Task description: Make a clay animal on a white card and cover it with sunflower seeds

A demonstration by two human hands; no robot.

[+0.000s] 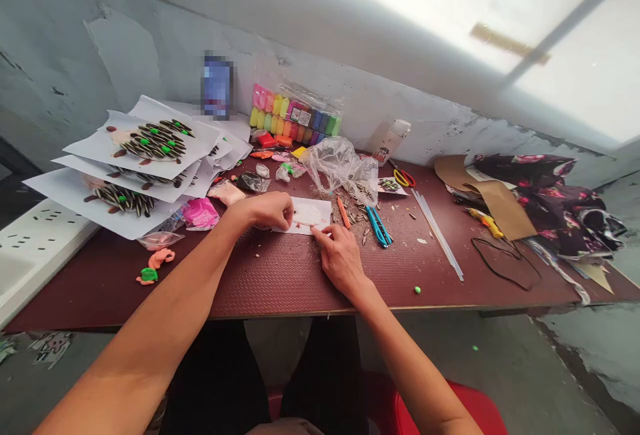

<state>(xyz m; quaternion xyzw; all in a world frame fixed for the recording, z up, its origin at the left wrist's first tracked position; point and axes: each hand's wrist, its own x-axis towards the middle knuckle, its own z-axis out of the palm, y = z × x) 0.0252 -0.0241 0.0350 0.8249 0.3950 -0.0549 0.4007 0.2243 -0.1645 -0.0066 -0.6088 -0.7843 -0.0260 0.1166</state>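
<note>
Left hand (274, 211) and right hand (343, 258) at a white card (313, 209), midway between the table's front and back edges.
The left hand's fingers curl at the card's left end; whether they pinch anything cannot be told. The right hand is loosely bent, a fingertip at the card's lower edge; its grip cannot be told either. Seeds (361, 210), a pen (343, 212) and a blue cutter (379, 226) lie just right of the card, a green ball (417, 289) near the table's (280, 281) front edge.
</note>
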